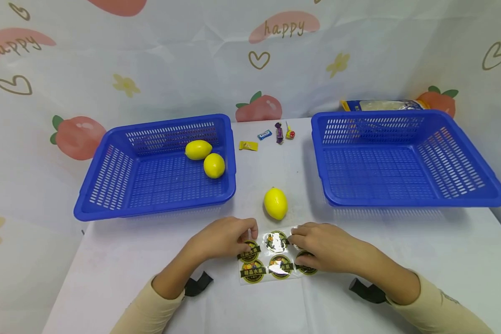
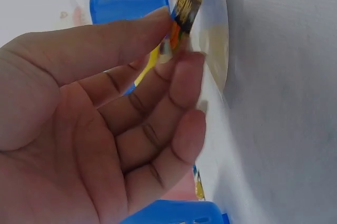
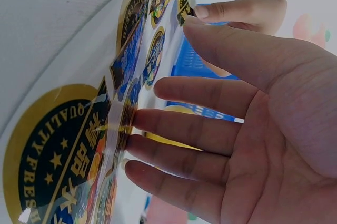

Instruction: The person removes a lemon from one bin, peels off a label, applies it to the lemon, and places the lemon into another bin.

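A clear sheet of round black-and-gold fruit stickers [image 1: 280, 266] lies on the table between the hands. The left hand [image 1: 229, 235] is at its upper left corner, thumb and forefinger pinching at a sticker [image 2: 187, 9] there; the exact contact is blurred. On the right side of the sheet rests the right hand [image 1: 327, 246], its fingers [image 3: 181, 124] fairly straight and touching the surface. Just beyond the sheet sits a loose lemon [image 1: 275, 204]. Two more lemons, one [image 1: 198, 150] behind the other [image 1: 214, 165], lie in the left blue basket [image 1: 229, 185].
To the right stands another blue basket [image 1: 401, 202], with a packet [image 1: 384, 105] behind it. Small sweets lie between the baskets: a yellow one [image 1: 248, 146], a blue one [image 1: 265, 135], a purple one [image 1: 279, 133] and a lollipop [image 1: 290, 133]. A printed cloth [image 1: 183, 60] hangs behind.
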Action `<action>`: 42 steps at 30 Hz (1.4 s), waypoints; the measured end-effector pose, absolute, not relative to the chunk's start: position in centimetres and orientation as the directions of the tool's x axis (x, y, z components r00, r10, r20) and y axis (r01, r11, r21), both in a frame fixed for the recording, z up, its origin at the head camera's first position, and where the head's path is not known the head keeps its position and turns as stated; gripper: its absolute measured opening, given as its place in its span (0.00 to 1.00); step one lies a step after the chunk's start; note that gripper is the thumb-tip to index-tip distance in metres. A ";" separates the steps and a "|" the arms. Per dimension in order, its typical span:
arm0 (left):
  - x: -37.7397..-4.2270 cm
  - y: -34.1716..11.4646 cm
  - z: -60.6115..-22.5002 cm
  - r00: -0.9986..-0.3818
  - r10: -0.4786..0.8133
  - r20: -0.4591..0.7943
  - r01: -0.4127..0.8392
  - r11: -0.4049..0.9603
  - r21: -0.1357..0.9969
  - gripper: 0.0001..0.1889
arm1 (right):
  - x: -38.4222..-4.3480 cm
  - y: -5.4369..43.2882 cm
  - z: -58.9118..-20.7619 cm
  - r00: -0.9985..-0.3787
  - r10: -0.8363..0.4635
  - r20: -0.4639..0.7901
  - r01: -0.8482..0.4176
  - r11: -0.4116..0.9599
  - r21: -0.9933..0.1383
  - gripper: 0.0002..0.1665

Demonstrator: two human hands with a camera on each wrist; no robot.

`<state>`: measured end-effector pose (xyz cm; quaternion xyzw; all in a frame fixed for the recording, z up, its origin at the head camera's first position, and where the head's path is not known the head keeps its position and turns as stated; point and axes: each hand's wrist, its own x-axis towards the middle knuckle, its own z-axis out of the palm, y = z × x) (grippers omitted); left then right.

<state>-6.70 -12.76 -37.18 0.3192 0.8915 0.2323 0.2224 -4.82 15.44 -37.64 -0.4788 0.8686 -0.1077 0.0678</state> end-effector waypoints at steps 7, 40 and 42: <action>-6.9 -12.6 -36.9 -0.700 0.679 -0.222 0.408 0.635 0.656 0.13 | -4.9 15.3 -37.7 -0.534 -0.845 0.006 -0.819 0.515 -0.252 0.19; -8.5 -9.8 -38.9 -0.894 0.437 0.094 0.194 0.189 0.963 0.17 | -6.6 15.6 -37.5 -0.721 -0.688 0.082 -0.656 0.641 -0.398 0.26; -8.8 -9.6 -39.0 -0.902 0.418 0.105 0.187 0.159 0.969 0.18 | -6.8 15.6 -37.6 -0.766 -0.638 0.083 -0.608 0.677 -0.416 0.36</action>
